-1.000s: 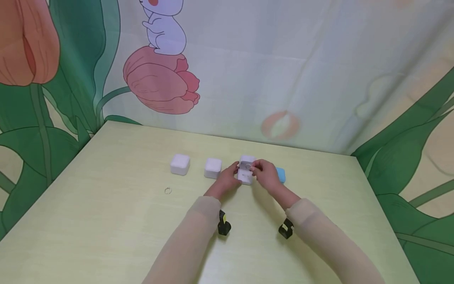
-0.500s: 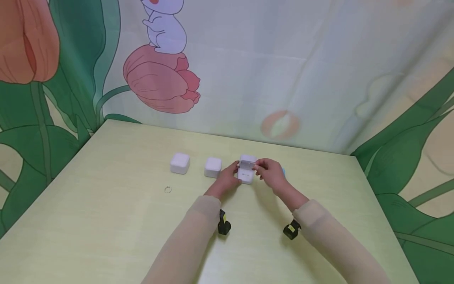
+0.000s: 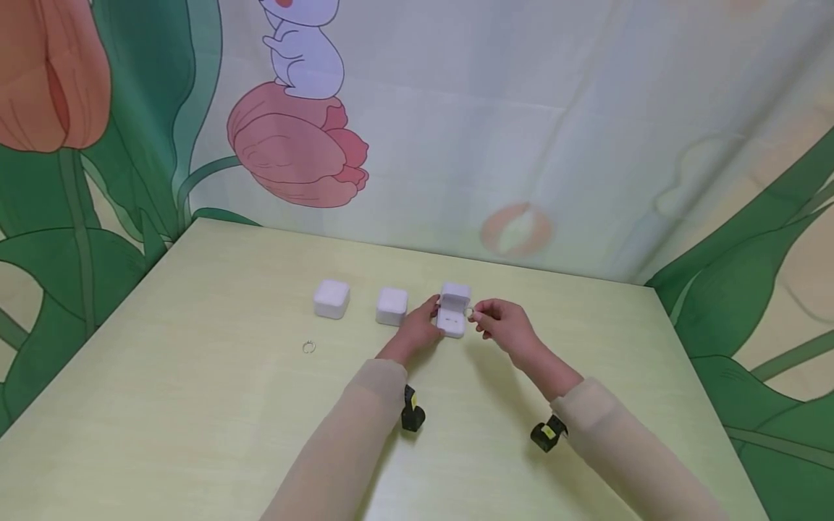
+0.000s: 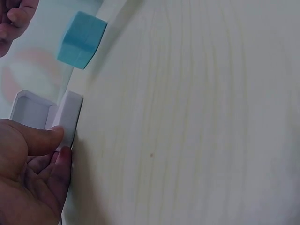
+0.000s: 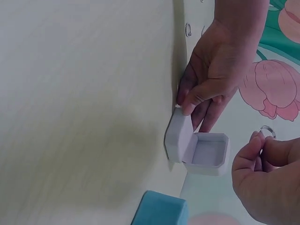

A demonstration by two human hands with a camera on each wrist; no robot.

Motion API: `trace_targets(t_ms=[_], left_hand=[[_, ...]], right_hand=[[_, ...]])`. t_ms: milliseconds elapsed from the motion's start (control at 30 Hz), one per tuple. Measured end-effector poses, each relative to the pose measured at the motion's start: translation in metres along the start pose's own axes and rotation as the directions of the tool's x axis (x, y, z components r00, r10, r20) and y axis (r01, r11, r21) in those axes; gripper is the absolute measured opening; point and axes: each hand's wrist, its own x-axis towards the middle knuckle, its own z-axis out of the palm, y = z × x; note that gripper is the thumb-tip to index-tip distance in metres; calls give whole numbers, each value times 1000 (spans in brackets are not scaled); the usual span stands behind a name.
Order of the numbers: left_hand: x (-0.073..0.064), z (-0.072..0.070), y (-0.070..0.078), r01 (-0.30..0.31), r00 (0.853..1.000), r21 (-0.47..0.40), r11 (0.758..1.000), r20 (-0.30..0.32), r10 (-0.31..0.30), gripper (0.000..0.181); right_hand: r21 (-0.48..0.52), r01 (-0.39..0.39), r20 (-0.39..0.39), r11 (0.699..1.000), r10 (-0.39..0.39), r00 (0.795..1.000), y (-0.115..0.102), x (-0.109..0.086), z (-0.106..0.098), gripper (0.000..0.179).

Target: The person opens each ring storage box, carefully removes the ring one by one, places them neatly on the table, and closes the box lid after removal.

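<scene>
A white ring box point(image 3: 451, 323) stands on the table with its lid point(image 3: 455, 291) raised. My left hand point(image 3: 418, 329) grips its left side, thumb on the lower half and fingers around it, as the left wrist view shows. Just right of the box, my right hand point(image 3: 508, 325) pinches a silver ring point(image 5: 268, 128) between thumb and index finger. That ring is held up off the table, beside the raised lid. The slot in the box's white cushion shows in the head view.
Two closed white boxes, one point(image 3: 392, 306) beside my left hand and another point(image 3: 331, 299) farther left, sit on the table. Another ring point(image 3: 309, 347) lies in front of the leftmost box. A blue box point(image 4: 83, 40) stands to the right, hidden behind my right hand in the head view.
My right hand has drawn back to the right with the ring, away from the open ring box. The left hand has stayed on the box.
</scene>
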Motion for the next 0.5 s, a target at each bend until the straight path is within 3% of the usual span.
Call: trace_targets(t_ms=[500], left_hand=[[-5,5,1,-25,999,32,999,-37,27,75]], right_hand=[[-2,-10,78,1000,10,997,25,-6,11,21]])
